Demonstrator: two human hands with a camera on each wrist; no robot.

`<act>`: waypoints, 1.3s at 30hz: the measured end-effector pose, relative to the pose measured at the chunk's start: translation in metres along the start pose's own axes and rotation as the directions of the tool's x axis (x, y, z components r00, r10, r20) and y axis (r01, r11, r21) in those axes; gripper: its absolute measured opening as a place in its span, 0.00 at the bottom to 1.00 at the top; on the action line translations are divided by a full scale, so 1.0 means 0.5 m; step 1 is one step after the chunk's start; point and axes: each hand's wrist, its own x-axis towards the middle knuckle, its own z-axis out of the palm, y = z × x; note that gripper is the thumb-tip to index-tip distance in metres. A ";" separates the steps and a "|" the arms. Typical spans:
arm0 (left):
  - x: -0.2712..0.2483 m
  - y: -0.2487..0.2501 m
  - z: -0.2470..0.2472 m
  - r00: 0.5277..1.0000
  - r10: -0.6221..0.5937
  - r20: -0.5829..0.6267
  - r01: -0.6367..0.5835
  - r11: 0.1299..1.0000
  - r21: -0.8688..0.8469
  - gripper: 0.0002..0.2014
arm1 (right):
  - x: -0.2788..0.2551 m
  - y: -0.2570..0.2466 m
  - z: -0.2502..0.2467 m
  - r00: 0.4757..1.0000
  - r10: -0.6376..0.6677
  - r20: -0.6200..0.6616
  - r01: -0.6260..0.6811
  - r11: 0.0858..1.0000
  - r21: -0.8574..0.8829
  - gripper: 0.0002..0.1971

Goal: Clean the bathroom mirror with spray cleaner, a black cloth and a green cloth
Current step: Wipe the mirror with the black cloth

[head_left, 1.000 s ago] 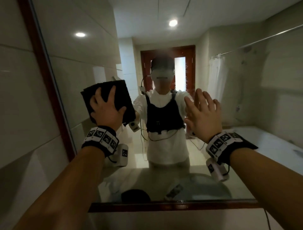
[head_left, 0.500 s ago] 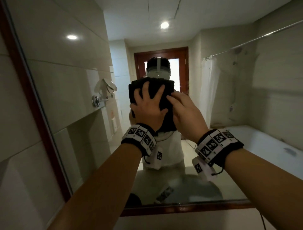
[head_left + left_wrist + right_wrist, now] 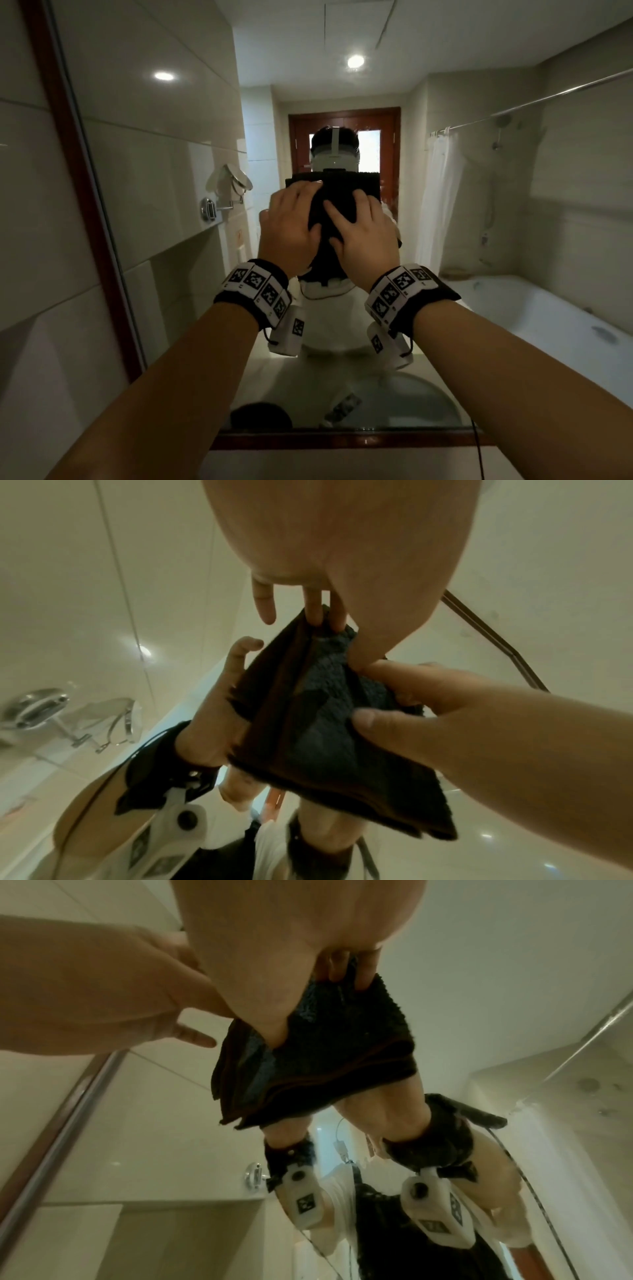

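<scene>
Black cloth (image 3: 342,190): folded, pressed flat against the mirror (image 3: 513,212), mid-glass.
Left hand (image 3: 291,233): straight fingers press its upper edge.
Right hand (image 3: 366,240): thumb and fingers pinch its folds.
Technique: we advise even pressure and overlapping strokes.

Black cloth (image 3: 346,192) — red-brown mirror frame (image 3: 342,440)

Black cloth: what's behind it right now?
The mirror glass; left hand and right hand hold the black cloth against it. The patch it covers is hidden, so any streaks there cannot be seen.
</scene>
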 end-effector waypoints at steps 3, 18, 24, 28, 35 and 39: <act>-0.007 -0.019 -0.011 0.997 -0.064 -0.038 0.069 0.987 0.142 0.30 | -0.013 0.046 -0.003 0.999 0.044 0.006 -0.043 0.998 -0.050 0.36; -0.022 -0.033 -0.011 0.943 -0.329 0.047 0.304 0.911 0.280 0.39 | -0.097 0.336 -0.034 0.892 0.449 -0.062 -0.453 0.885 -0.110 0.37; -0.023 -0.041 -0.001 0.954 -0.298 0.041 0.265 0.896 0.357 0.41 | -0.020 0.248 -0.026 0.932 0.355 -0.068 -0.359 0.932 -0.045 0.39; -0.025 -0.051 0.002 0.967 -0.254 0.000 0.232 0.885 0.404 0.42 | 0.047 0.136 -0.012 0.990 0.134 -0.052 -0.138 0.986 -0.091 0.39; -0.023 -0.057 0.013 0.964 -0.265 -0.026 0.255 0.888 0.382 0.42 | 0.083 0.043 0.010 0.996 -0.054 0.070 0.068 0.974 -0.217 0.41; -0.029 -0.050 0.013 0.965 -0.261 -0.026 0.250 0.889 0.383 0.42 | 0.068 0.093 -0.009 0.993 -0.063 0.100 0.083 0.975 -0.208 0.43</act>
